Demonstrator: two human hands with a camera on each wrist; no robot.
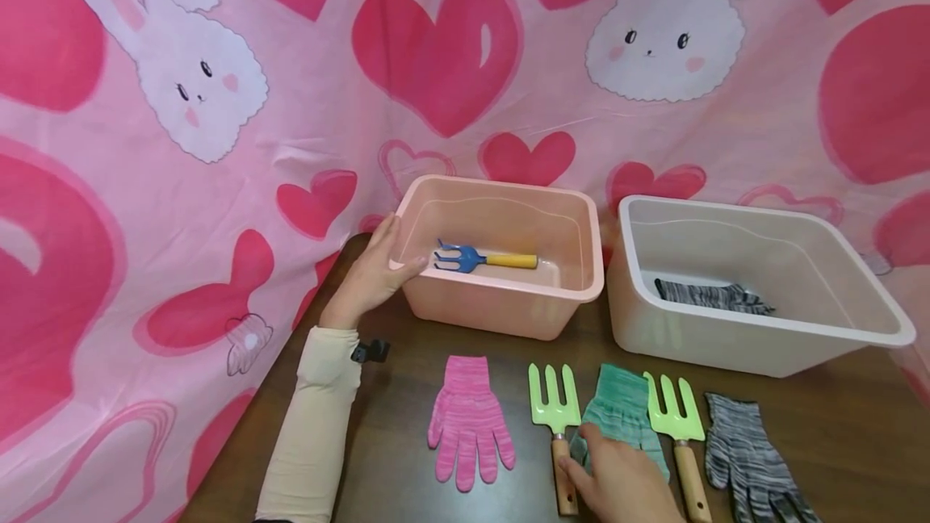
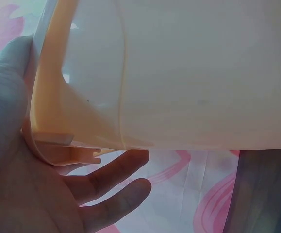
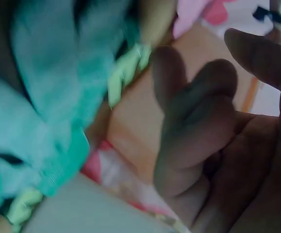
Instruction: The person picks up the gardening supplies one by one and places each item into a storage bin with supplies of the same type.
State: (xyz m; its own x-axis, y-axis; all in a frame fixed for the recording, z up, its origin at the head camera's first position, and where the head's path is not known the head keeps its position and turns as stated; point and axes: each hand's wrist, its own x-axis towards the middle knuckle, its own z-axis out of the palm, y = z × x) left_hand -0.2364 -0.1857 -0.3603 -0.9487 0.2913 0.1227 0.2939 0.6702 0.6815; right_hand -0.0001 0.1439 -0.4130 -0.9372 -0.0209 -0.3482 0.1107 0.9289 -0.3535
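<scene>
My left hand (image 1: 370, 273) grips the left end of a peach plastic bin (image 1: 501, 305), its thumb over the rim. In the left wrist view, the bin's wall (image 2: 193, 87) fills most of the picture and the fingers (image 2: 116, 194) lie along its outside. Inside that bin is a blue hand rake with a yellow handle (image 1: 483, 258). My right hand (image 1: 626, 481) is over a green knit glove (image 1: 617, 398) and covers part of it. The right wrist view has its fingers (image 3: 193, 126) loosely bent, holding nothing, apart from the blurred green glove (image 3: 57, 87).
A pink glove (image 1: 471, 418) lies left of a green hand fork (image 1: 555, 410). Another green fork (image 1: 677, 418) and a grey glove (image 1: 748, 450) lie at the right. Behind them, a grey-white bin (image 1: 726, 337) holds a dark grey glove (image 1: 712, 295). Patterned pink cloth (image 1: 305, 103) hangs behind the table.
</scene>
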